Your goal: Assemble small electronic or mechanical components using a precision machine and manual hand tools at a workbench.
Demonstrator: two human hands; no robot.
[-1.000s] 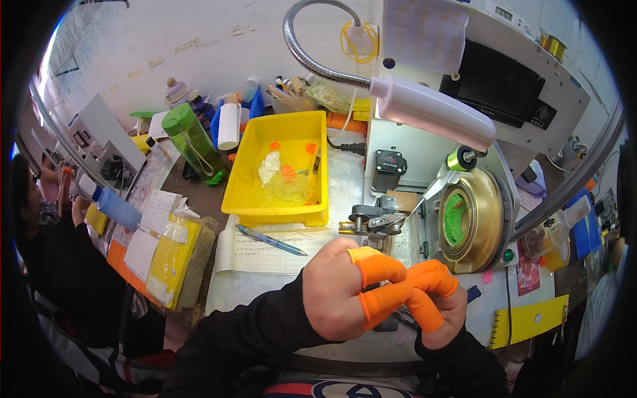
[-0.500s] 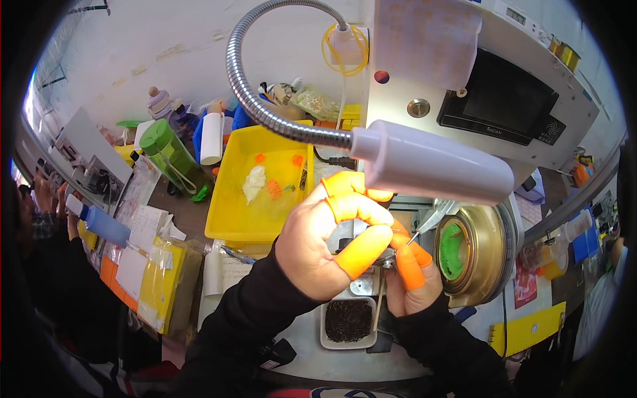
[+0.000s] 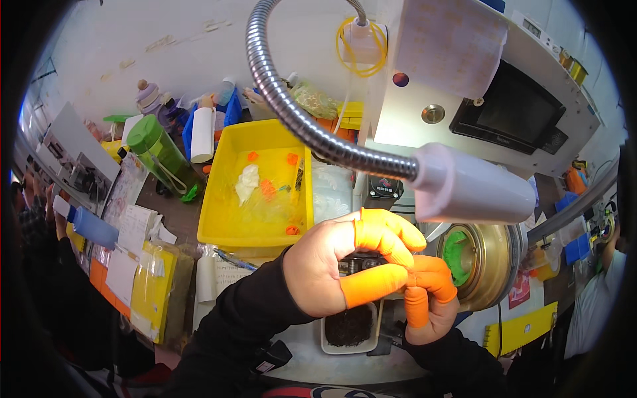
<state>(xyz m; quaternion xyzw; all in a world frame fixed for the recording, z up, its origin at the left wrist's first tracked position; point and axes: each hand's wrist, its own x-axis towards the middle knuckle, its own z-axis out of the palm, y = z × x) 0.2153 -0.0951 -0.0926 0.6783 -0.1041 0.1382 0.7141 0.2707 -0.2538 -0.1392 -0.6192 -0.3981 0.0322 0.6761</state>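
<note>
Two hands brought together above one small white tray

Two hands are seen: the left hand (image 3: pixel 325 268) and the right hand (image 3: pixel 431 305), their fingertips brought narrowly together. Whether anything is pinched there cannot be told. Several fingers are sheathed in orange covers (image 3: pixel 375 285). Just below the hands, one white tray (image 3: pixel 324 335) is filled with dark thin pieces (image 3: pixel 350 326), too many to be counted; beyond them, a metal fixture (image 3: pixel 352 264) is partly hidden by the left hand.

Four orange scraps (image 3: pixel 267 189) and one white crumpled scrap (image 3: pixel 247 184) are held in one yellow bin (image 3: pixel 249 237). One pen (image 3: pixel 233 257) is laid on a notebook (image 3: pixel 229 277). Two bottles are stood at the left, one green (image 3: pixel 154 149), one blue (image 3: pixel 96 225).

One gold spool (image 3: pixel 488 265) is partly covered from view by the lamp head (image 3: pixel 474 189). Pale markings are borne by a black block (image 3: pixel 383 189); the notebook's handwriting is too small to be made out.
</note>
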